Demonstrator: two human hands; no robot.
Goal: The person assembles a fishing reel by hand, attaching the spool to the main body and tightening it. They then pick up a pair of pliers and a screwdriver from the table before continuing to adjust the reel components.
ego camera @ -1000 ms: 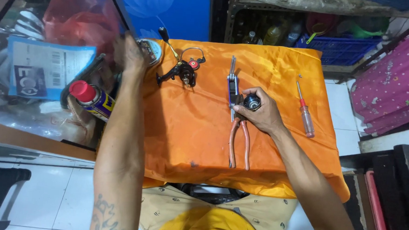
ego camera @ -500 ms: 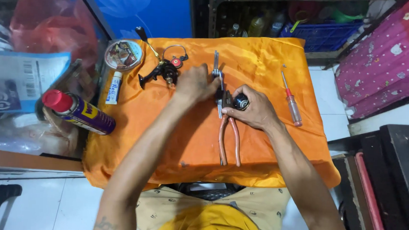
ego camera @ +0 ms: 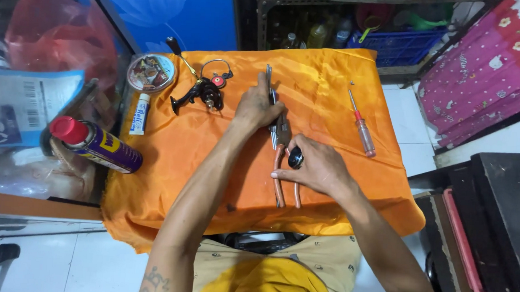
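Blue-yellow spray can (ego camera: pixel 97 146), red cap, left; white tube (ego camera: pixel 139 115) beside.

The left hand (ego camera: pixel 257 107), which a second ago reached to the tin (ego camera: pixel 150 73) at the cloth's upper-left corner, has crossed to centre frame and now rests on the pliers (ego camera: pixel 282 142), just above the right hand (ego camera: pixel 315 166), itself slid slightly lower along the handles.
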